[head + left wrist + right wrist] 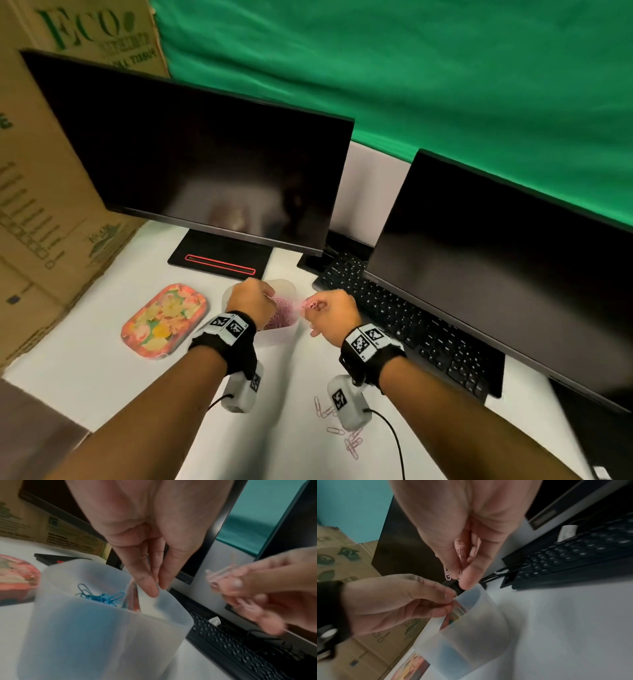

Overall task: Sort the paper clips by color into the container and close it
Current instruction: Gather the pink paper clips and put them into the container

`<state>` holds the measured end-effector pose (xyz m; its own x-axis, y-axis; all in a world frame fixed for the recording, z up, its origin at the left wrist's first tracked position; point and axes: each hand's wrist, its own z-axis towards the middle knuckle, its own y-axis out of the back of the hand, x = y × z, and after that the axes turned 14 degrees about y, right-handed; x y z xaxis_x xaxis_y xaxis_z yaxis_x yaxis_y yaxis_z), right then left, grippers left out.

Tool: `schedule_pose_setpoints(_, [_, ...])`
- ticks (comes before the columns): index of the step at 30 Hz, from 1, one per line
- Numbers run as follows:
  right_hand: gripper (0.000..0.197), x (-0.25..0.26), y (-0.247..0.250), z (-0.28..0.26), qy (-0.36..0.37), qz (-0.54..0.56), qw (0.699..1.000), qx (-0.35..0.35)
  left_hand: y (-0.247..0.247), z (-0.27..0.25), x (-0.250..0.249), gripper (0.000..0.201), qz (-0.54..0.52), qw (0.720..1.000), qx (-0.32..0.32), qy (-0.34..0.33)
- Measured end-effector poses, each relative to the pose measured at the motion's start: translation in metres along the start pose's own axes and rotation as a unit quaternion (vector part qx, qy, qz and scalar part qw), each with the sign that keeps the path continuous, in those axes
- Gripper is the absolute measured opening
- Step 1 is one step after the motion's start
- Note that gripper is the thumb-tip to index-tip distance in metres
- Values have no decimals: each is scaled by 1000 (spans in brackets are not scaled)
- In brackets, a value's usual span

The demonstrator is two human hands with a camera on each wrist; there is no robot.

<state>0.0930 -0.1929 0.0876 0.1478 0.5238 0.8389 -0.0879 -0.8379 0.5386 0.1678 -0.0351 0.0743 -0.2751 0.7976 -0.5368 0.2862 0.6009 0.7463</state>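
A person's two hands work over a translucent plastic container (279, 330) standing on a white desk (102, 370), in front of two dark monitors. The left hand (250, 301) hovers over the container's opening, its thumb and fingers pinched together on something thin at the divider; what it has is too blurred to name. The right hand (334, 313), just right of the container, pinches a small bunch of pink paper clips (311, 305) between thumb and fingertips, the other fingers curled.

Inside the container, blue paper clips (102, 596) lie in the left compartment and a pink heap (284, 313) fills the right one. More loose pink clips (342, 430) lie on the near desk, by the right forearm.

The step in hand looks like dropping the pink bunch in. To do it well, carry the clips right over the pink side before letting go, low enough that none bounce across the divider into the blue, and move the left hand off the opening first.

A flowery lid (164, 320), likely the container's, lies flat to the left. A black keyboard (411, 325) sits to the right under the right monitor (513, 267); the left monitor (191, 157) stands beyond. A cardboard box (41, 192) stands at the far left, and green cloth (411, 68) hangs behind.
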Motion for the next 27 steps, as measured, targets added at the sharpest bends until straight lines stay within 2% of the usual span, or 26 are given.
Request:
schedule_pose_setpoints(1, [23,3,-4,12,10,-27,1000,7,6,-3,3,22,-8,1000,-8,3])
schedule_pose_setpoints(3, [25,9,-15,31,17,-64,997,25,16,-9,13,18,-22,1000,-17,-3])
schedule_pose_setpoints(6, [11,12,-29,50,18,-102,994,36,25,-23,33,20,-27,1000,8,-14])
schedule_pose_setpoints(9, [29,9,-34,55,-17,-112,992,52,21,-35,51,19,-30,998,58,-15])
schedule_pose_setpoints(11, [34,4,-31,52,-22,-73,995,62,11,-40,58,16,-26,996,86,-28])
schedule_pose_setpoints(13, [21,-7,-20,40,-8,-28,999,36,-3,-45,61,13,11,993,104,-49])
schedule_pose_setpoints(15, [25,-28,-5,17,0,-71,997,24,-24,-50,64,19,62,987,121,-84])
schedule_pose_setpoints(16, [32,-38,2,2,7,-127,991,50,-35,-52,65,23,85,983,132,-99])
schedule_pose_setpoints(19, [56,-73,7,-55,66,-262,940,209,-69,-62,65,33,166,964,157,-134])
schedule_pose_setpoints(22, [67,-97,-8,-101,174,-288,881,334,-93,-69,65,31,225,949,166,-147])
schedule_pose_setpoints(25, [62,-112,-14,-124,241,-313,839,374,-102,-73,68,29,258,937,181,-151])
schedule_pose_setpoints(27, [55,-122,-6,-134,239,-360,820,375,-106,-75,70,29,270,931,189,-155])
